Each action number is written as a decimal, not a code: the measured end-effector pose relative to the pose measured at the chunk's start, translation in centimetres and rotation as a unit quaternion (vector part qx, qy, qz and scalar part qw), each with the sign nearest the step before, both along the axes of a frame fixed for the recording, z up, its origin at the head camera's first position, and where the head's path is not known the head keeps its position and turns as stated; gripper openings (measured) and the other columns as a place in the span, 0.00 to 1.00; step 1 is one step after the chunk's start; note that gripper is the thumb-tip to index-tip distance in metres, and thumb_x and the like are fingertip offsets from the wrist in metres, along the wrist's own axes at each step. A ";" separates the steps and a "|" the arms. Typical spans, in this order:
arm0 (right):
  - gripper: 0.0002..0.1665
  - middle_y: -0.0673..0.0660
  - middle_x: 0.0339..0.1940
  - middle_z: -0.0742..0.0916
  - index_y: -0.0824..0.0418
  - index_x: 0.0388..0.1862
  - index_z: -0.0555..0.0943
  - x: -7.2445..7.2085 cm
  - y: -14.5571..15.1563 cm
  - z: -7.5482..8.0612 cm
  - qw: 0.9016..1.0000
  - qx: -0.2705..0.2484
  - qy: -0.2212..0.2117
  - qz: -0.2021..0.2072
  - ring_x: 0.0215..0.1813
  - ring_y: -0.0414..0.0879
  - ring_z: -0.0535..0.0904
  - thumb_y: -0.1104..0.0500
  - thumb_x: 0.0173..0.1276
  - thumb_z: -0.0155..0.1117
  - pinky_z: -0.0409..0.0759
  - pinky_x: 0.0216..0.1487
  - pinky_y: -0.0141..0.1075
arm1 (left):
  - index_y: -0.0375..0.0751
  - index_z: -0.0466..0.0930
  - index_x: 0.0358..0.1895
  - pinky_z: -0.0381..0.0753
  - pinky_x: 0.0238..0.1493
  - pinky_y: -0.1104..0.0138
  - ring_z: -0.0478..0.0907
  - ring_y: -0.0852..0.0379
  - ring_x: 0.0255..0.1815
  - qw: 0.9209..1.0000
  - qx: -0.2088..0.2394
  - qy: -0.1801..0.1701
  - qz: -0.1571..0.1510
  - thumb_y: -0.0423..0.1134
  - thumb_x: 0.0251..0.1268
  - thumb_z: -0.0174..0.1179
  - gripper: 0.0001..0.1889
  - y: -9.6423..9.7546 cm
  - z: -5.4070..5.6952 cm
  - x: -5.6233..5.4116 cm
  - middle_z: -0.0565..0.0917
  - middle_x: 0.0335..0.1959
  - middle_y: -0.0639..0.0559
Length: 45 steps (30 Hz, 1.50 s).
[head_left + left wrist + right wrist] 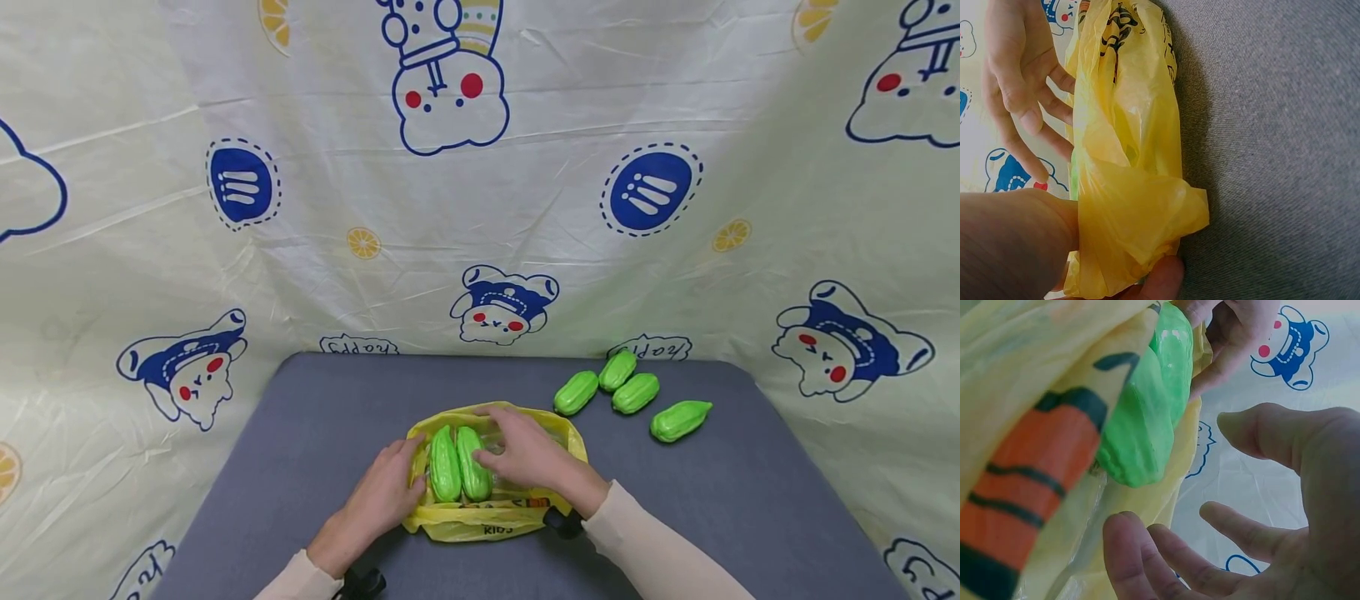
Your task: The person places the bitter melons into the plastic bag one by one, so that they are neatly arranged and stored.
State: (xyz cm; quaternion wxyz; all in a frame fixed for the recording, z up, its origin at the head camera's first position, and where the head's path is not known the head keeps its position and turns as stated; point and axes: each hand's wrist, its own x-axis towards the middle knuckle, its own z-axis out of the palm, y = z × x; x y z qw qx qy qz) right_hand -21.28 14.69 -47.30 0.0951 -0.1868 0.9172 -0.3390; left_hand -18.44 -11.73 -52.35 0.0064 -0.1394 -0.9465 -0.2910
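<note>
Vegetables (446, 467), 2, in yellow bag (480, 523), between hands (384, 486) (527, 450)

2 gourds (445, 464) in bag (459, 531), 4 gourds (636, 393) back right on table (337, 404)

We wear long sleeves of pale cream-pink cloth: the left sleeve (300, 578) at the near edge, the right sleeve (660, 546) showing more length, plain-cuffed. A small black left wrist camera (365, 582) and a black right wrist camera (562, 523) sit by the cuffs. Our left hand (388, 485) and right hand (525, 448) are bare.
</note>
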 end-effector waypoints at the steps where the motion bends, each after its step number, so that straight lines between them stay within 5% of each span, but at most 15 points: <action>1: 0.40 0.66 0.79 0.86 0.58 0.87 0.77 0.0 0.1 0.0 1.000 -0.004 0.000 -0.004 0.73 0.65 0.90 0.52 0.82 0.80 0.91 0.70 0.62 | 0.32 0.80 0.81 0.88 0.70 0.37 0.87 0.30 0.70 1.000 0.000 0.000 0.000 0.30 0.74 0.75 0.33 0.0 0.0 0.0 0.88 0.71 0.30; 15: 0.36 0.66 0.72 0.87 0.54 0.85 0.80 0.2 1.8 0.4 0.997 -0.013 0.046 -0.054 0.63 0.62 0.90 0.52 0.83 0.78 0.93 0.60 0.56 | 0.32 0.79 0.81 0.89 0.69 0.37 0.87 0.29 0.69 1.000 -0.004 0.003 -0.003 0.30 0.74 0.75 0.33 0.1 0.3 0.2 0.88 0.70 0.30; 45: 0.34 0.69 0.73 0.88 0.58 0.85 0.80 -0.9 8.3 0.2 0.985 -0.020 0.116 -0.125 0.60 0.60 0.94 0.54 0.85 0.75 0.94 0.58 0.58 | 0.32 0.79 0.82 0.88 0.71 0.37 0.86 0.28 0.72 1.000 0.002 -0.005 -0.003 0.30 0.76 0.74 0.34 0.0 0.1 0.1 0.87 0.72 0.29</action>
